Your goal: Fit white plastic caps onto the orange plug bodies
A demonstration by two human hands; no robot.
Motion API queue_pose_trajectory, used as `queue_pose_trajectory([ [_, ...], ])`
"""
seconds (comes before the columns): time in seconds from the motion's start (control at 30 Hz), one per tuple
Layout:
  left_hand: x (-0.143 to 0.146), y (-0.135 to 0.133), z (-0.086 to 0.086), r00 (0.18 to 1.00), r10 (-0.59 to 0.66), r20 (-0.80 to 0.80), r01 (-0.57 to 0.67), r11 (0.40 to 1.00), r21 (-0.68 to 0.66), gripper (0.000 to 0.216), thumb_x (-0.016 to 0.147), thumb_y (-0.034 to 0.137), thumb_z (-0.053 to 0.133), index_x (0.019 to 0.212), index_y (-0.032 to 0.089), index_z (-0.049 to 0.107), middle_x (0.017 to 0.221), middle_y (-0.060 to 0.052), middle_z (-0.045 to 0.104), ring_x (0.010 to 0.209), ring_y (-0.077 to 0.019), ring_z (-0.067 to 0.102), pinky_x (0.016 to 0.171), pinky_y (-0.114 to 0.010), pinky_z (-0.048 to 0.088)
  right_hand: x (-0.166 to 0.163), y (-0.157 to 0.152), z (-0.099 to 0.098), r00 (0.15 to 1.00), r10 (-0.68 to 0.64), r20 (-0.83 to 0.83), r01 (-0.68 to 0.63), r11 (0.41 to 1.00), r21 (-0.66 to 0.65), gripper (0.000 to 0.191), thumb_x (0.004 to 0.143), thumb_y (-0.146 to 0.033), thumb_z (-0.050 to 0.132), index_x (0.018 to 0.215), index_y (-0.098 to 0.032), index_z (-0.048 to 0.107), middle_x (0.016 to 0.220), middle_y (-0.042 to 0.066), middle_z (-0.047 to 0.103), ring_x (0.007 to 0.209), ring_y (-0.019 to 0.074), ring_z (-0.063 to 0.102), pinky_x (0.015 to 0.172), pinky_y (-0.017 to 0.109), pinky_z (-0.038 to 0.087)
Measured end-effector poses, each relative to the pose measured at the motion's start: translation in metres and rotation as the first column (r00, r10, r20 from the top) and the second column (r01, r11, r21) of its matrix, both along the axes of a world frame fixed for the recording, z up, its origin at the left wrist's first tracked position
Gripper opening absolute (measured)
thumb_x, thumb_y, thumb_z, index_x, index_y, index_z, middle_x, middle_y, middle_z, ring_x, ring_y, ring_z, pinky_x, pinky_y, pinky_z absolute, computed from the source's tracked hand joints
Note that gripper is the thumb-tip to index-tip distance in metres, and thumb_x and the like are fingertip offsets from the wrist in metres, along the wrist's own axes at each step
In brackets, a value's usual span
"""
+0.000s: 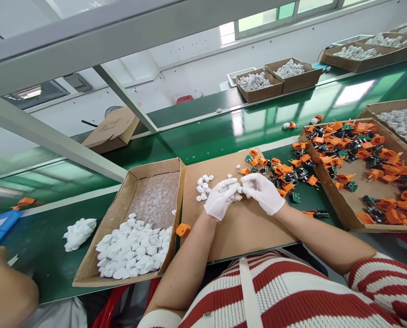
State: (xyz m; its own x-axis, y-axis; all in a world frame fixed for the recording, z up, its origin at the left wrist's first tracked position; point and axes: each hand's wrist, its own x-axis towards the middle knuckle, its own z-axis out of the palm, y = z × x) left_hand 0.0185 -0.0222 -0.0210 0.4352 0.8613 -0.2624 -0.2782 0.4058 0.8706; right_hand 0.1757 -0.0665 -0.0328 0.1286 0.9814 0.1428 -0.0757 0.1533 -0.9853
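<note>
Both my hands wear white gloves and meet over a flat cardboard sheet (244,228). My left hand (220,198) is curled around small white plastic parts (236,197). My right hand (263,191) has its fingers closed against the same white parts, touching the left fingertips. A small heap of loose white caps (203,187) lies just left of my hands. Orange parts with green circuit boards (282,175) are scattered just right of them.
A cardboard tray (124,200) on the left holds many white caps (135,248). A tray (343,214) on the right holds orange parts and circuit boards. More boxes of white parts (254,82) stand beyond the green conveyor belt (206,132). Another person's arm (5,287) is at bottom left.
</note>
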Motion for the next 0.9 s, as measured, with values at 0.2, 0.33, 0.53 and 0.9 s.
queue_pose_trajectory([
  [0.2, -0.005, 0.004, -0.004, 0.998, 0.014, -0.061, -0.012, 0.999, 0.042, 0.054, 0.067, 0.037, 0.083, 0.111, 0.014, 0.064, 0.09, -0.008, 0.07, 0.088, -0.0221, 0.068, 0.076, -0.037, 0.056, 0.006, -0.004, 0.004, 0.967, -0.101, 0.234, 0.07, 0.988, 0.141, 0.019, 0.082, -0.032, 0.061, 0.098, -0.021, 0.064, 0.088, 0.004, 0.064, 0.074, 0.019, 0.061, 0.072, 0.038, 0.052],
  [0.33, -0.004, 0.007, -0.011, 0.985, -0.007, -0.173, 0.024, 0.995, 0.099, 0.047, 0.065, 0.042, 0.083, 0.099, 0.013, 0.068, 0.075, -0.006, 0.07, 0.066, -0.0154, 0.065, 0.059, -0.026, 0.051, -0.004, -0.003, 0.001, 0.825, -0.242, 0.511, 0.117, 0.957, 0.264, 0.024, 0.069, -0.037, 0.079, 0.086, -0.023, 0.068, 0.089, 0.007, 0.068, 0.086, 0.0266, 0.062, 0.082, 0.044, 0.05],
  [0.53, -0.005, 0.008, -0.009, 0.98, -0.033, -0.197, 0.06, 0.989, 0.133, 0.053, 0.067, 0.046, 0.081, 0.106, 0.012, 0.068, 0.078, -0.008, 0.071, 0.064, -0.0161, 0.065, 0.053, -0.024, 0.045, 0.003, -0.001, 0.0, 0.948, -0.079, 0.31, 0.074, 0.997, 0.029, 0.021, 0.089, -0.036, 0.056, 0.103, -0.023, 0.066, 0.093, 0.005, 0.072, 0.076, 0.021, 0.066, 0.073, 0.039, 0.054],
  [0.9, -0.002, 0.004, -0.002, 0.994, -0.058, -0.095, 0.067, 0.994, 0.091, 0.057, 0.075, 0.046, 0.074, 0.124, 0.016, 0.064, 0.117, -0.015, 0.069, 0.069, -0.0146, 0.066, 0.051, -0.023, 0.046, 0.002, 0.002, -0.002, 0.736, -0.304, 0.605, 0.09, 0.93, 0.357, 0.035, 0.085, -0.03, 0.065, 0.119, -0.026, 0.066, 0.114, 0.008, 0.071, 0.108, 0.0274, 0.062, 0.099, 0.046, 0.044],
])
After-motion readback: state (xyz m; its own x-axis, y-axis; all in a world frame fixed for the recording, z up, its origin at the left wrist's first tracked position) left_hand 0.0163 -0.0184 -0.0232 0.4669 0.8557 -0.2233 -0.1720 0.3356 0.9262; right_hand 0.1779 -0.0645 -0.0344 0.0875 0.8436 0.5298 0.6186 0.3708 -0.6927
